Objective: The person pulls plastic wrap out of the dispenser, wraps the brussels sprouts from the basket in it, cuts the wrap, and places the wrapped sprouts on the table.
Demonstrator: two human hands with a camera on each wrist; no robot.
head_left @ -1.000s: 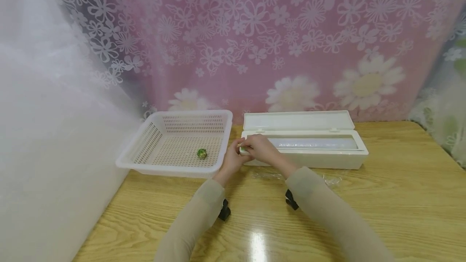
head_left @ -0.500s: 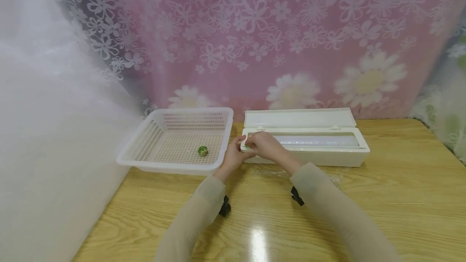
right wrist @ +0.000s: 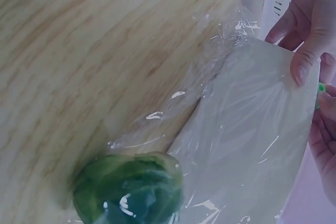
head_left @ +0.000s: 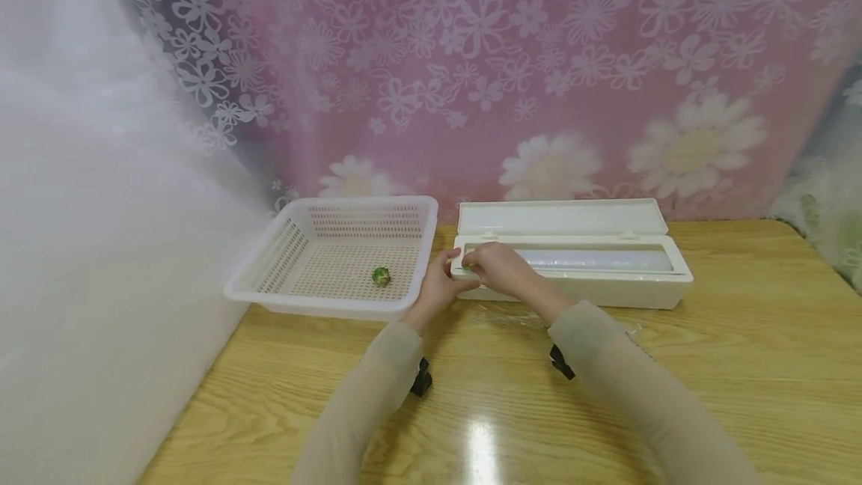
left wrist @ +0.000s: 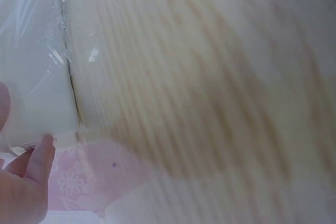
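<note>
A white cling film dispenser (head_left: 606, 291) stands on the table, its lid raised and the film roll (head_left: 599, 260) showing inside. My left hand (head_left: 439, 289) grips its left end, thumb on the front face and fingers round the end. With bent fingers my right hand (head_left: 505, 272) pinches a small green slide cutter (right wrist: 321, 88) on the dispenser's front rim, near the left end. Clear cling film (right wrist: 152, 115) hangs down the front face onto the table. Under that film lies a Brussels sprout (right wrist: 128, 188) in the right wrist view; the right arm hides it in the head view.
Left of the dispenser stands a white perforated basket (head_left: 323, 307) with another Brussels sprout (head_left: 381, 276) on its floor. A pink flowered curtain (head_left: 417, 96) hangs behind the wooden table (head_left: 377, 425). White sheeting (head_left: 121, 245) borders the left side.
My right hand has moved a little to the right along the dispenser's rim with the green slide cutter. My left hand keeps its hold on the end. The head view has shifted slightly.
</note>
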